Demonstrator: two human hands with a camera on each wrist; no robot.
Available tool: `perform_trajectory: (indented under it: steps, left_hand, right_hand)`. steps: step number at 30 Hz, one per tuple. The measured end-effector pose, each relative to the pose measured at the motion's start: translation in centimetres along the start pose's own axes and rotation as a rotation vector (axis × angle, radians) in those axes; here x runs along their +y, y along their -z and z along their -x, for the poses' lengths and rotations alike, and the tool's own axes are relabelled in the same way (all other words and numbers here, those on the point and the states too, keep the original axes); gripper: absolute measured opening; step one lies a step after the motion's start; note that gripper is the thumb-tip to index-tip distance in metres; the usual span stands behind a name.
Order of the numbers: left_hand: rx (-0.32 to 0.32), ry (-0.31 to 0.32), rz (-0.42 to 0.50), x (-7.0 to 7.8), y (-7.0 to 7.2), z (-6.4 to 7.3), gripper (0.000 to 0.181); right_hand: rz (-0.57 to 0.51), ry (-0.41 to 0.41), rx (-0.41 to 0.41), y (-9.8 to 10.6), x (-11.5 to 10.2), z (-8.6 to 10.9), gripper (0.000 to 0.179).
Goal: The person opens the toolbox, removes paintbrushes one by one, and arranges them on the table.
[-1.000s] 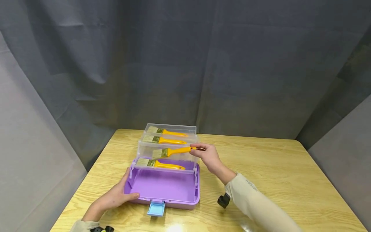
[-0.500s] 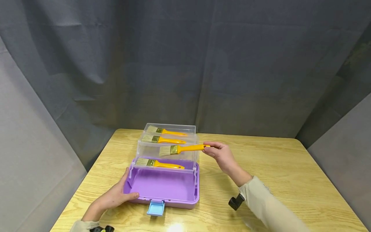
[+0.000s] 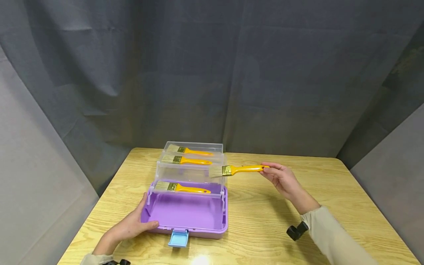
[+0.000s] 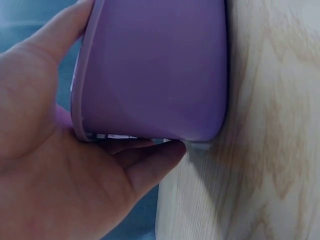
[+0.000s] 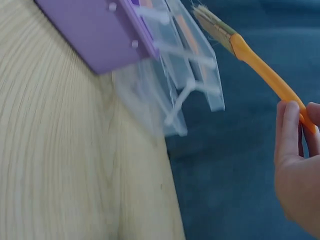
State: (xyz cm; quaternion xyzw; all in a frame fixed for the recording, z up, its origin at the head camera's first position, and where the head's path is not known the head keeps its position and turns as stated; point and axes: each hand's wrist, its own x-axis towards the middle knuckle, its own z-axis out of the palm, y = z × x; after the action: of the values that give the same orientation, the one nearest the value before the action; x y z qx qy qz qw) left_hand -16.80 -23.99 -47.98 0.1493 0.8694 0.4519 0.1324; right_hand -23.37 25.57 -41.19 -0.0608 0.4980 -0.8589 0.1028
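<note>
A paintbrush [image 3: 245, 169] with a yellow handle and pale bristles is held in the air by my right hand [image 3: 285, 180], which pinches the end of its handle. Its bristles point left, at the right edge of the clear trays. The purple box [image 3: 188, 232] stands wide with its tiered clear trays [image 3: 190, 171] raised. My left hand [image 3: 129, 224] grips the box's left front corner, thumb on the front rim and fingers along the side. In the left wrist view, the fingers [image 4: 155, 165] touch the purple wall. One more paintbrush [image 3: 182, 187] lies in the front tray.
Two paintbrushes lie further back, one paintbrush [image 3: 186, 160] in front of another paintbrush [image 3: 190, 150]. A light blue latch [image 3: 179, 238] hangs off the box's front. The wooden table [image 3: 318, 191] extends right of the box, with a dark curtain [image 3: 281, 92] behind.
My right hand has moved right, drawing the paintbrush out from above the trays to beyond their right side. The left hand and the box have stayed in place.
</note>
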Motion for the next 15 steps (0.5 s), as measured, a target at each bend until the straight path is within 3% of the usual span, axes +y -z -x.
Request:
perform_trajectory:
  steps: [8, 15]
  left_hand:
    - [0.009, -0.010, -0.001, 0.1, 0.0, -0.1, 0.112]
    - [0.023, -0.069, 0.007, 0.3, 0.2, -0.3, 0.116]
  right_hand:
    - [-0.095, -0.011, -0.004, 4.9, -0.5, 1.1, 0.032]
    - [-0.096, -0.057, 0.080, 7.9, -0.6, 2.0, 0.031]
